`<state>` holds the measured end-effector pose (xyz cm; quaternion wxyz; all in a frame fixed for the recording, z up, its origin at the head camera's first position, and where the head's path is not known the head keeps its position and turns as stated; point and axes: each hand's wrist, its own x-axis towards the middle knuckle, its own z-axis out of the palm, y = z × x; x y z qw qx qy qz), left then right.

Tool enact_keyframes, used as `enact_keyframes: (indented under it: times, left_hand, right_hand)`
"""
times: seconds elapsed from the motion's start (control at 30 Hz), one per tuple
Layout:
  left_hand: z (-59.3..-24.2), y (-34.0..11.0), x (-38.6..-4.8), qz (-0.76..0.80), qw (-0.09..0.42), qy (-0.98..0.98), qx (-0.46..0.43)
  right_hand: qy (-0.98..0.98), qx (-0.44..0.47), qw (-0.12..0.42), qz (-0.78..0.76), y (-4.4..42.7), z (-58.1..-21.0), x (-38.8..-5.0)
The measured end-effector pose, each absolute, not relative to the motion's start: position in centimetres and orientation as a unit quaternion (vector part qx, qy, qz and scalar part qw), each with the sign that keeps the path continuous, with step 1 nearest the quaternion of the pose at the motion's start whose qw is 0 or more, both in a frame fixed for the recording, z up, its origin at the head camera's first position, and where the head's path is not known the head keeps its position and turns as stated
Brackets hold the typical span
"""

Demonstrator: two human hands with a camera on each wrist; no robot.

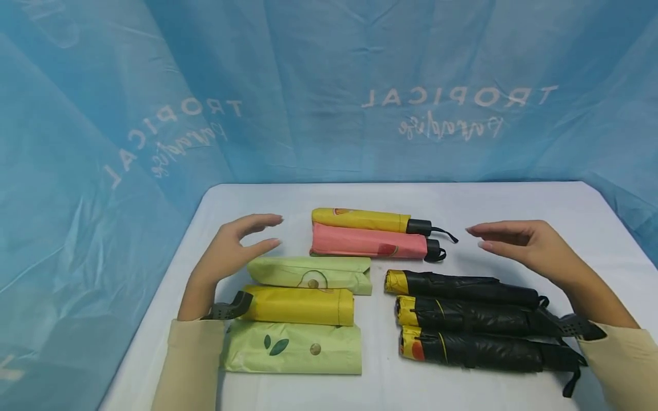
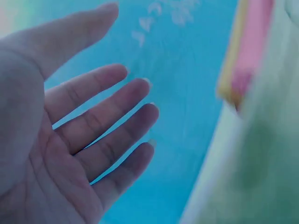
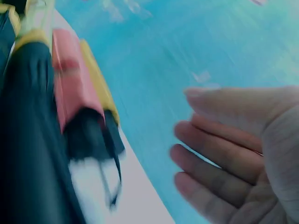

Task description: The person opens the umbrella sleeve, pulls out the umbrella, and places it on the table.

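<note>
My left hand point(image 1: 233, 246) hovers at the left, thumb and fingers apart, near the upper green pouch point(image 1: 308, 273); the left wrist view shows its palm point(image 2: 60, 154) holding nothing. Across the table my right hand point(image 1: 529, 245), also empty, hangs above the black umbrellas with its fingers pointing inward. Between the hands lie a yellow umbrella point(image 1: 360, 219) and a pink umbrella point(image 1: 367, 241), side by side with black handles to the right. The right wrist view shows the pink umbrella point(image 3: 74, 84) left of my relaxed fingers point(image 3: 215, 158).
On the left, below the upper green pouch, lie a yellow pouch point(image 1: 303, 305) and another green one point(image 1: 298, 349). Black umbrellas with yellow ends point(image 1: 468, 288) point(image 1: 473, 315) point(image 1: 478, 349) lie stacked on the right. Blue printed sheeting point(image 1: 329, 85) stands behind the white table point(image 1: 257, 197).
</note>
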<state>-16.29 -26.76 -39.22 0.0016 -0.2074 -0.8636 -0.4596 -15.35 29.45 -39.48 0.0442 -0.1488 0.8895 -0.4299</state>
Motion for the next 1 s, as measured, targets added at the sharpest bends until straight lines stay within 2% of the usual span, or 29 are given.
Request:
enact_keyframes:
  times: [0.17,0.37,0.63,0.8,1.0]
  left_hand:
    - [-37.9,-22.2,-17.1,-0.443,0.022,-0.868,-0.223]
    - [-39.2,-18.2,-18.3,-0.415,0.014,-0.883,-0.216]
    - [-41.5,-18.1,-18.8,-0.454,-0.027,-0.885,-0.101]
    - [-42.1,-18.3,-19.3,-0.460,-0.058,-0.879,-0.106]
    - [-42.6,-18.3,-19.6,-0.438,-0.085,-0.888,-0.113]
  right_hand:
    - [0.865,-0.170,0.048,-0.470,24.8,-39.2,-17.9]
    - [0.840,-0.196,0.070,-0.501,21.7,-42.0,-19.8]
    - [0.815,-0.182,0.067,-0.546,21.6,-44.9,-20.5]
    - [0.818,-0.179,0.095,-0.538,21.6,-45.4,-20.6]
    - [0.849,-0.199,0.100,-0.480,21.6,-46.0,-20.7]
